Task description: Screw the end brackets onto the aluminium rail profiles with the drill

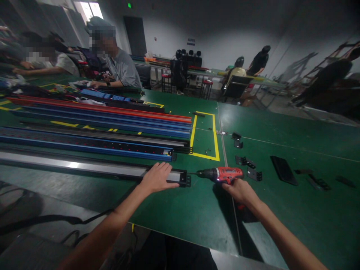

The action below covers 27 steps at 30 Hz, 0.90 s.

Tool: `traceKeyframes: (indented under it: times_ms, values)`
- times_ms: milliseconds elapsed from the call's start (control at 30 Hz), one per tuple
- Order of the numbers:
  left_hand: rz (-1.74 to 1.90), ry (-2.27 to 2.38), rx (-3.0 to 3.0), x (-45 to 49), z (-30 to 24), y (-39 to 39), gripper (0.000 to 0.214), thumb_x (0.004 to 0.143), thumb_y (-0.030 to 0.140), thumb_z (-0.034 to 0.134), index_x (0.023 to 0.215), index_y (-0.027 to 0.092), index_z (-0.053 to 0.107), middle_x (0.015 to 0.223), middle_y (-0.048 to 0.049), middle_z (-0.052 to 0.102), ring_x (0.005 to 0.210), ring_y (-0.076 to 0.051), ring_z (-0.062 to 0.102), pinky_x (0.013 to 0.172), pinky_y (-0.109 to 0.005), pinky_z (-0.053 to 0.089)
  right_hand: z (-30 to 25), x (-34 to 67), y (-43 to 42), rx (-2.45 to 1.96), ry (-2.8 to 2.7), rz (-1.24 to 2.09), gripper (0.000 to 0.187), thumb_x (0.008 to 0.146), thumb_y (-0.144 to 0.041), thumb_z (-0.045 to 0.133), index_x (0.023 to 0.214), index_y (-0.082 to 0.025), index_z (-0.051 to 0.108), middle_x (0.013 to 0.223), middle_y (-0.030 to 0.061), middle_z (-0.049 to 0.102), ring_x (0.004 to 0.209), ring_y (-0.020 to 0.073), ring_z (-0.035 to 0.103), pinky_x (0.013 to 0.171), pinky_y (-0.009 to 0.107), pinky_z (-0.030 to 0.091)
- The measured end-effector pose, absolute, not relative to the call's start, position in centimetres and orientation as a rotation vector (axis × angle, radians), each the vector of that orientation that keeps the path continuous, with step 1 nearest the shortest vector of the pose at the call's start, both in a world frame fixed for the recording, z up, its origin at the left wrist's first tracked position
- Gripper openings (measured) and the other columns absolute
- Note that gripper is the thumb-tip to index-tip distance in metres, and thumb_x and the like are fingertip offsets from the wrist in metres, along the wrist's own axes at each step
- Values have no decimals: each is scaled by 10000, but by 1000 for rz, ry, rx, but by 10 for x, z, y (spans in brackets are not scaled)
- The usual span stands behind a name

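Red cordless drill (222, 174) held in right hand (239, 190), fingers wrapped round its grip, body lying level just above the green bench (281, 221), near its front edge. Bit points left at the black end cap (186, 179) of the nearest rail (84, 167), tip just beside the cap; can't tell if it touches. Left hand (157, 177) lies flat, palm down, fingers spread on the silver top of that rail, right next to the end cap, gripping nothing. Rail runs along the bench's front edge toward the left. Behind it, parallel blue rails (92, 144) and a red rail (112, 109), all ending near a yellow tape rectangle (216, 144) mid-bench. Small black brackets (247, 163) lie scattered just past the drill, a flat black plate (283, 170) further right. Other people sit at the bench's far left corner, more at benches behind.
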<state>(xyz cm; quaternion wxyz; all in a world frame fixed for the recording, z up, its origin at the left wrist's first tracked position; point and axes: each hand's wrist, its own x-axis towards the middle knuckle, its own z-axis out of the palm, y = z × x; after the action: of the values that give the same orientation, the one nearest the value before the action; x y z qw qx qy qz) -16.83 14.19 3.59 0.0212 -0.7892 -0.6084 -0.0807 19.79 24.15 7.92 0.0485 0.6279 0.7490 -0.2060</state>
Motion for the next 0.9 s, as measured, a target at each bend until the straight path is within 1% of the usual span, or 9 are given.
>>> traceKeyframes:
  times_ms: [167,333,467,667,800,900]
  values:
    - [-218,-1886,-2442,-168,39,142,749,907,852,417,1092,168,660,1095,-149,709,1033,-337,634,911,-450,453,77,198,240,1960,2282,-661,286,886,-422,600,743,-187,678,747,100,727,653,223,670,619,312,434]
    - [-187,-1886,-2452,-167,40,142,772,909,860,391,1084,156,657,1085,-149,707,1025,-336,638,902,-449,458,83,196,239,1994,2257,-646,317,879,-466,607,734,-193,680,719,102,716,675,249,683,617,323,434]
    - [-210,-1889,-2438,-168,39,142,777,904,868,385,1089,165,658,1076,-146,710,1019,-332,638,893,-442,456,86,194,238,1985,2254,-650,297,893,-433,600,743,-190,681,749,112,733,692,250,693,622,320,434]
    - [-181,-1888,-2442,-168,38,142,802,907,869,374,1108,147,661,1095,-151,707,1033,-333,635,905,-444,454,82,197,240,1933,2285,-619,319,921,-413,563,759,-175,700,802,130,747,725,254,702,637,323,439]
    - [-177,-1897,-2439,-168,38,143,817,906,869,380,1125,135,662,1100,-157,707,1039,-338,636,912,-453,453,81,198,240,1915,2291,-636,324,930,-414,570,772,-166,705,788,125,743,727,244,699,638,316,436]
    - [-173,-1887,-2445,-168,38,143,803,910,863,384,1121,140,663,1098,-153,709,1032,-334,639,907,-450,454,81,198,239,1927,2254,-661,343,924,-441,586,736,-172,687,760,119,736,686,234,684,619,314,427]
